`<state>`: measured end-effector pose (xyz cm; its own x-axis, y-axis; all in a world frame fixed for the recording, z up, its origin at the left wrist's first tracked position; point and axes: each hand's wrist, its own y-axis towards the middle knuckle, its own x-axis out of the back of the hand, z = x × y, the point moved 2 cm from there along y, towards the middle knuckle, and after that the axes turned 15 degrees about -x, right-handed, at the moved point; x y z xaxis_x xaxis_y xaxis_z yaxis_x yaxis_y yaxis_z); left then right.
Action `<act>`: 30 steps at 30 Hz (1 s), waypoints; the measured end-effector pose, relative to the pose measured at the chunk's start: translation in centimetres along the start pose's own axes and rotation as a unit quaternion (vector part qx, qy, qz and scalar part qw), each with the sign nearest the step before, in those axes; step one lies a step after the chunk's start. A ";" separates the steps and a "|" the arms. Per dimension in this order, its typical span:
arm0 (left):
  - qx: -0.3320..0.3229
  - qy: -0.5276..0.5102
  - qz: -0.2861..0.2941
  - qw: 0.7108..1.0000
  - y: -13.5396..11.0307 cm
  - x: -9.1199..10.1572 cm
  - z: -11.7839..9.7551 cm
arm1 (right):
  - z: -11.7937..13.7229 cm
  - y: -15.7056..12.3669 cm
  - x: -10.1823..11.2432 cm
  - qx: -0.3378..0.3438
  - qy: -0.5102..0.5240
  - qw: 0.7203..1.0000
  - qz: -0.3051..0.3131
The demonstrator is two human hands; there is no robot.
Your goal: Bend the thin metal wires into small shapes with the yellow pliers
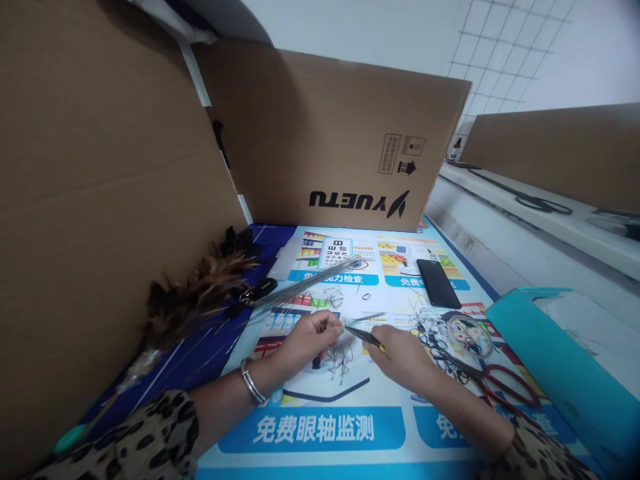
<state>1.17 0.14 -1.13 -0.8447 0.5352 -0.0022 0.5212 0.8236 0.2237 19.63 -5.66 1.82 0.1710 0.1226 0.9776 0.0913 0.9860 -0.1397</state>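
Note:
My left hand (pixel 313 337) is closed in a pinch on a thin metal wire (pixel 367 318) that sticks out to the right. My right hand (pixel 400 353) grips small pliers (pixel 363 335), whose jaws point left toward the wire near my left fingertips. Both hands rest on a printed poster (pixel 330 427) covering the table. Bent wire pieces (pixel 340 357) lie under and between the hands. A silver bangle (pixel 253 383) circles my left wrist.
A bundle of straight wires (pixel 310 283) and a feather duster (pixel 200 293) lie to the left. A black phone (pixel 437 283), a heap of small wire rings (pixel 440 333), red-handled scissors (pixel 505 387) and a teal box (pixel 565 360) are on the right. Cardboard walls (pixel 325 133) enclose the back and left.

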 end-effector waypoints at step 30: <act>0.001 -0.040 -0.045 0.998 0.2 0.6 -0.4 | -0.6 0.4 0.8 0.001 -0.031 0.999 0.007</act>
<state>0.75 0.52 -0.71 -0.8764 0.4713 -0.0993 0.4431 0.8697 0.2173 20.36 -5.29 2.43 0.1107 0.1430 0.9835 0.0880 0.9843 -0.1531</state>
